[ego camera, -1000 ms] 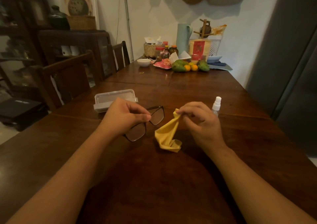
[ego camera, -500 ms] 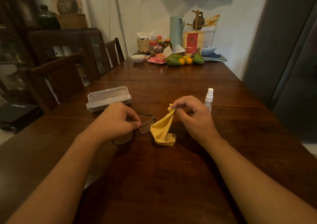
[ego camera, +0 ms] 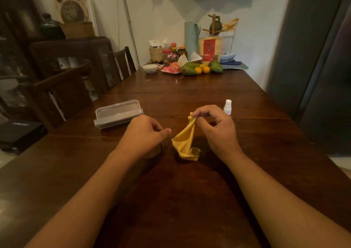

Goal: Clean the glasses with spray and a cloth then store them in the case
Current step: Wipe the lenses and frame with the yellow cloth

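Note:
My left hand (ego camera: 146,133) is closed over the glasses (ego camera: 152,153). Only a bit of one lens shows under the palm, just above the table. My right hand (ego camera: 216,130) pinches the top corner of the yellow cloth (ego camera: 185,143), which hangs down with its lower end crumpled on the wood. The two hands are close together, with the cloth between them. A small white spray bottle (ego camera: 227,107) stands upright just behind my right hand. The translucent grey case (ego camera: 117,114) lies behind my left hand, to the left.
I am at a long dark wooden table (ego camera: 171,200). At its far end are a bowl (ego camera: 150,68), fruit (ego camera: 201,69), jars, a basket and a tall jug (ego camera: 191,38). Wooden chairs (ego camera: 66,92) line the left edge. A grey door stands at the right.
My left hand has rolled over the glasses and lowered them, so the frame and lenses that showed earlier are almost hidden. The right hand keeps its pinch on the cloth.

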`<state>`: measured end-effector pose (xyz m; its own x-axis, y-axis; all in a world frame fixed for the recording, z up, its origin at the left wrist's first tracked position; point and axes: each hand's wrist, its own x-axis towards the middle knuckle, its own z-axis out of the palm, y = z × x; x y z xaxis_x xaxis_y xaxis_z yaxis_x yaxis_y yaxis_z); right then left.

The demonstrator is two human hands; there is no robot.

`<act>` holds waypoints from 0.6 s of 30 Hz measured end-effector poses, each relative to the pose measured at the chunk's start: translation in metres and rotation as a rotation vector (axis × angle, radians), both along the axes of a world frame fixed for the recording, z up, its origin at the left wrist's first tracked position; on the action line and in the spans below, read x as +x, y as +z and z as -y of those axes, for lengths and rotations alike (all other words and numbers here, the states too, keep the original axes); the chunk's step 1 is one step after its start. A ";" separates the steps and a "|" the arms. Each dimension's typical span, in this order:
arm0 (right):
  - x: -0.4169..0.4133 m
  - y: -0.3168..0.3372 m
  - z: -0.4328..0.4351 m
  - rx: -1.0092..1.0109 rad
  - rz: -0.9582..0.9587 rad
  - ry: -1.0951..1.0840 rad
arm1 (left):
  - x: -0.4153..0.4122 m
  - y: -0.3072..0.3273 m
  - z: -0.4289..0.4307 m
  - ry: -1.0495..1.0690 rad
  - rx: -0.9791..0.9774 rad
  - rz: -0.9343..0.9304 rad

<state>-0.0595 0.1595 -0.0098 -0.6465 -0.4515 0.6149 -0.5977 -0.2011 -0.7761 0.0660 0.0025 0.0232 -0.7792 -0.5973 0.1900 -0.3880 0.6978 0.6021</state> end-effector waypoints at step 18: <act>0.020 0.008 0.008 -0.038 0.104 0.056 | 0.036 0.023 0.010 -0.038 0.210 -0.572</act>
